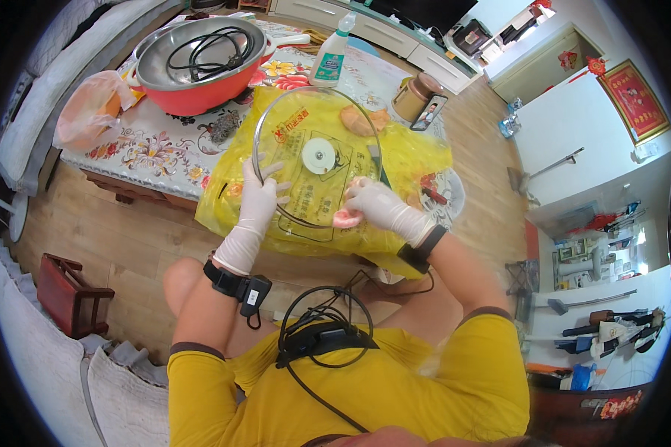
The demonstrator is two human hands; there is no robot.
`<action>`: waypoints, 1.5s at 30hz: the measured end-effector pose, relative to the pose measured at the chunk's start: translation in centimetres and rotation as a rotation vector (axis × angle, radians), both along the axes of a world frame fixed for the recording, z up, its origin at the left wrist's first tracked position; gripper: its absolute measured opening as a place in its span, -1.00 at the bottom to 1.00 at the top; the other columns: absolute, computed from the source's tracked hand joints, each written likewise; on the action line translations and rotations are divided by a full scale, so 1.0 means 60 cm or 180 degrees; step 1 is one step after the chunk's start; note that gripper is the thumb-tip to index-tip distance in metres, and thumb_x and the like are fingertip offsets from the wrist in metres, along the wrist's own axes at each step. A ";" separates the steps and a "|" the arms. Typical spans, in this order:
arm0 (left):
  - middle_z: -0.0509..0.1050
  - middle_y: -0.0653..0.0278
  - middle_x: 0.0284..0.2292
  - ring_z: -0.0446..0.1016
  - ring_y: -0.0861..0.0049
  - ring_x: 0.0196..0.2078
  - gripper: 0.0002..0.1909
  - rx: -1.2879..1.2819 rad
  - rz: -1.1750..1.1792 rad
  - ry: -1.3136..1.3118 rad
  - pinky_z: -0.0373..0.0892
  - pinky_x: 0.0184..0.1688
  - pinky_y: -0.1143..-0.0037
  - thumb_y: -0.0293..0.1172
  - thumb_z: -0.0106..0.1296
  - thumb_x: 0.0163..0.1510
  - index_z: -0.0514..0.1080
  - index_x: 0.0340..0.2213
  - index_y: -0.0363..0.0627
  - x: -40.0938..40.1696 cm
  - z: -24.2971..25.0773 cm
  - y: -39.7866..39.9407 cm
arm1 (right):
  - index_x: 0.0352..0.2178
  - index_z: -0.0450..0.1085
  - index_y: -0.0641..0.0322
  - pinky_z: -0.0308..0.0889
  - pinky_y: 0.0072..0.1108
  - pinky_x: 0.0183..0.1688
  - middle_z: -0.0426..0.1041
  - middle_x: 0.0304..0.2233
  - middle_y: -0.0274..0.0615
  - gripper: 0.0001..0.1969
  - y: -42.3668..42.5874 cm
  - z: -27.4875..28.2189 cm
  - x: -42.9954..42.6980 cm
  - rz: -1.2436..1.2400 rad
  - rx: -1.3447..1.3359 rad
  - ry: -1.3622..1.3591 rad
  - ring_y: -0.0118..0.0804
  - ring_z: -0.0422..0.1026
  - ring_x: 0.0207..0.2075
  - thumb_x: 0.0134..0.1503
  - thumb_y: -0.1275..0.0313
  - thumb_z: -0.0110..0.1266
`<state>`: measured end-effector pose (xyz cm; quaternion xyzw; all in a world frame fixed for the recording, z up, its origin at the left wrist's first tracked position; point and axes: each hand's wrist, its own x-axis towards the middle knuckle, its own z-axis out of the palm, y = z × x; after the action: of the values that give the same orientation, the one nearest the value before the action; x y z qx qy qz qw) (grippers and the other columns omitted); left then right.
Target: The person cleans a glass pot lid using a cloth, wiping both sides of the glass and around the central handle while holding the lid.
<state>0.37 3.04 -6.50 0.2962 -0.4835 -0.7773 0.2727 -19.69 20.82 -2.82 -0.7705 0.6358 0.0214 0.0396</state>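
A round glass pot lid [320, 190] with a metal rim and white knob is held above a yellow plastic sheet [419, 151] that bears writing. At its left rim, my left hand [258, 195], in a white glove, grips the edge with fingers spread over the glass. My right hand [372, 204], also gloved, holds a crumpled pink cloth [348, 218] against the lid's lower right rim. A white spray bottle [329, 56] with a green label stands behind the lid.
Red pots [195, 92] with a coiled black cable [212, 50] stand at the back left, near a steel scourer [223, 127] and a plastic bag [89, 112]. A brown jar [416, 96] and a phone [429, 112] are at the back right. A red stool [72, 296] stands left.
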 end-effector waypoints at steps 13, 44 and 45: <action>0.24 0.01 0.02 0.46 0.25 -0.16 -0.40 -0.1355 0.0236 0.0203 0.48 -0.25 0.39 -0.68 -0.40 0.03 -0.12 0.12 0.00 -0.019 -0.084 -0.025 | -0.38 0.43 0.18 0.28 -0.38 -0.13 0.40 -0.39 -0.09 -0.78 -0.123 0.000 0.132 -0.0507 -0.0981 -0.1795 -0.02 0.35 -0.23 -0.16 0.55 0.01; 0.22 -0.23 0.03 0.39 -0.14 -0.08 -0.45 0.0817 -0.0111 0.1032 0.45 -0.17 0.15 -0.61 -0.30 0.06 -0.13 0.08 -0.11 0.009 0.060 -0.025 | -0.05 0.23 0.28 0.17 -0.52 0.08 0.36 -0.13 -0.21 -0.60 0.020 0.089 0.059 -0.1800 -0.1716 -0.7496 -0.33 0.32 -0.10 0.15 0.25 -0.09; 0.21 -0.22 0.04 0.39 -0.14 -0.08 -0.46 0.0789 -0.0169 0.1077 0.45 -0.17 0.15 -0.61 -0.31 0.06 -0.13 0.08 -0.10 0.007 0.055 -0.025 | -0.01 0.20 0.31 0.16 -0.48 0.09 0.37 -0.12 -0.19 -0.55 0.016 0.093 0.079 -0.2195 -0.1905 -0.7019 -0.34 0.31 -0.07 0.14 0.24 -0.08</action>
<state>0.77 1.54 -3.21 0.1800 -0.3391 -0.8764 0.2909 -14.96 21.76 2.78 -0.1408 0.4123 -0.8128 0.3867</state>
